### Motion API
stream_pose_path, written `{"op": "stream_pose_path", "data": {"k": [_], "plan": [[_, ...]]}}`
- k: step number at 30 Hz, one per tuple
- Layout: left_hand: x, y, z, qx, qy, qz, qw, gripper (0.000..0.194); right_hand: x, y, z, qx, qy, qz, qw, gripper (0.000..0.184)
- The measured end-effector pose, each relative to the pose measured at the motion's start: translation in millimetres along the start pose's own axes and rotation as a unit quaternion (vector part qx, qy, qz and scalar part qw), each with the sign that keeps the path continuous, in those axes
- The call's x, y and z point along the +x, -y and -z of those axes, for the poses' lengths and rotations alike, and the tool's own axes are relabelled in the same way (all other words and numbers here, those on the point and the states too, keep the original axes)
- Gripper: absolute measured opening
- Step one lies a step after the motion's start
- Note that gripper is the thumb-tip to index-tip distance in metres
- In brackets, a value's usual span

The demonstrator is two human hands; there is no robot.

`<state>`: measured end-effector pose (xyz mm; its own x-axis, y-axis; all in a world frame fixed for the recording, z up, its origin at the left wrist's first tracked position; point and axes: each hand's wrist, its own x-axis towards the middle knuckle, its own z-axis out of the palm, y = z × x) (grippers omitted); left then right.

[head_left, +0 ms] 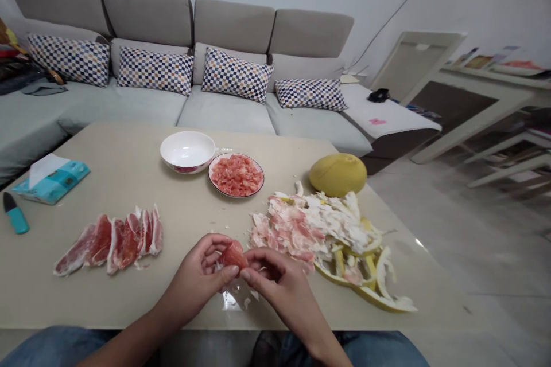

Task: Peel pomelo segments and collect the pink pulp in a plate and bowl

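While pinching one pink pomelo piece [235,255] just above the tabletop [129,149], two hands at work, the left hand [196,278] and the right hand [279,281], with the fingers [262,261] of both shut tight on the piece, maybe to pull thin skin off it. Close by, on the left, one row of about six more pink pieces [109,243]. Farther off, one plate of pink bits [258,183], one white bowl [172,160], and one whole yellow pomelo [338,175]. On the right, one big heap of peel [331,241]. Off to the left, one knife [15,212] with a blue handle and one tissue pack [51,180]. Beyond the tabletop, four checked cushions [155,71] on one sofa [146,23].
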<state>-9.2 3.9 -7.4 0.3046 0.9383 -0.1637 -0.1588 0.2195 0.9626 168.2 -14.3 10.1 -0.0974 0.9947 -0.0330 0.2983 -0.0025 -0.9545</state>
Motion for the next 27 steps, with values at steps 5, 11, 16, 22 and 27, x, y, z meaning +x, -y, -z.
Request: {"op": "stream_pose_path", "data": {"k": [5,11,16,22,27], "plan": [[1.8,-2.0,4.4,0.018,-0.006,0.001,1.000,0.033,8.5,3.4,-2.6,-0.007,0.000,-0.013,1.000,0.019],[4.7,-6.4,9.7,0.013,-0.003,0.018,1.000,0.036,14.7,6.1,-3.1,0.003,0.028,-0.023,0.999,0.019],[6.7,-9.7,15.1,0.031,0.009,0.012,0.999,0.032,20.4,2.4,0.3,0.107,0.088,-0.080,0.987,0.028],[7.1,-15.1,18.7,0.015,0.023,0.039,0.999,0.035,27.4,0.3,9.8,0.193,0.146,-0.105,0.965,0.034],[5.4,-19.9,17.1,-0.053,0.039,0.075,0.995,0.034,33.3,-1.0,18.1,0.225,0.173,-0.114,0.952,0.032]]}}
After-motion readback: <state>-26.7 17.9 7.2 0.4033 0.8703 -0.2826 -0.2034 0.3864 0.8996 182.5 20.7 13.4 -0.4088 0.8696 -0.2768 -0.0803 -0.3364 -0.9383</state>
